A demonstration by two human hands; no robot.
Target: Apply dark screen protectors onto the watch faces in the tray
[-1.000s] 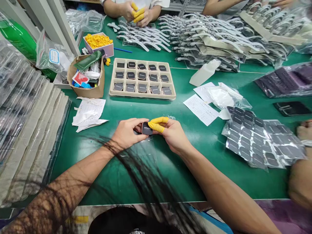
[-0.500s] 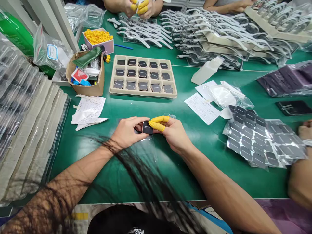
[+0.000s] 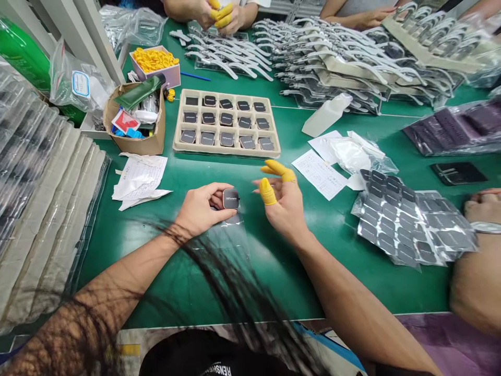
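My left hand [image 3: 203,205] grips a small square smartwatch body [image 3: 230,199] by its edges, thumb below and fingers above. Its dark face, with pale lettering, points up toward me. To the right, apart from the watch, my right hand [image 3: 282,201] is raised with its fingers spread and nothing between them. Yellow finger cots cover its thumb and some fingertips. Under the left hand lies a sheet of clear film [image 3: 219,243] on the green table [image 3: 274,292]. Beyond both hands, a beige compartment tray [image 3: 227,153] holds rows of similar watch bodies.
At left are stacked trays [image 3: 50,219], a cardboard box [image 3: 154,138] of scraps and a tub of yellow finger cots [image 3: 154,59]. Right are papers [image 3: 319,174], a white bottle [image 3: 326,113] and sheets of dark square films [image 3: 387,219]. Co-workers sit opposite and at right, by piled white-strapped watches [image 3: 336,57].
My right hand has let go of the watch body and moved up and right, its fingers opening. The left hand still holds the watch, now slightly farther left with its face more fully visible.
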